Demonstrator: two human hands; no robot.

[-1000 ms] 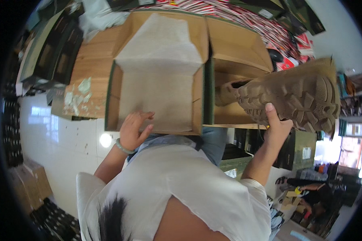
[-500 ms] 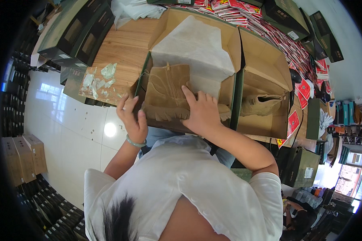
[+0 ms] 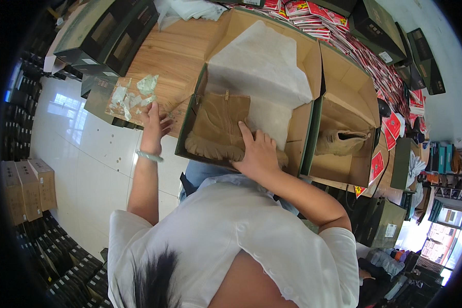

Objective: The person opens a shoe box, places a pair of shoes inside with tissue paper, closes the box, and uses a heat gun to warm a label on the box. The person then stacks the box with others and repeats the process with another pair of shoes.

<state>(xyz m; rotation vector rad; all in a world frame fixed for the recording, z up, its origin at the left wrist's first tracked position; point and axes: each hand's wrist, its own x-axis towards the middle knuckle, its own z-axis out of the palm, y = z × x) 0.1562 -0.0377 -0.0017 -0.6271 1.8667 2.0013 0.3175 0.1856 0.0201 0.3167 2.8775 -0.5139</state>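
Note:
A tan ankle boot with a side zip and a chunky sole lies on its side in an open green shoebox. White tissue paper spreads behind it, up over the raised lid. My right hand rests on the boot's near right part, its index finger stretched along the boot and the other fingers loosely bent. Away from the box, at the table's left edge, my left hand is raised beside some torn pale scraps. Its fingers are apart, with nothing seen in them.
A second open box holding another tan boot adjoins on the right. Stacked green boxes stand back left. Red printed packets are heaped at the back right. Cartons sit on the tiled floor at left.
My left hand has left the box's near left corner, moving up and left toward the scraps. The right hand stays on the boot. The view has shifted slightly.

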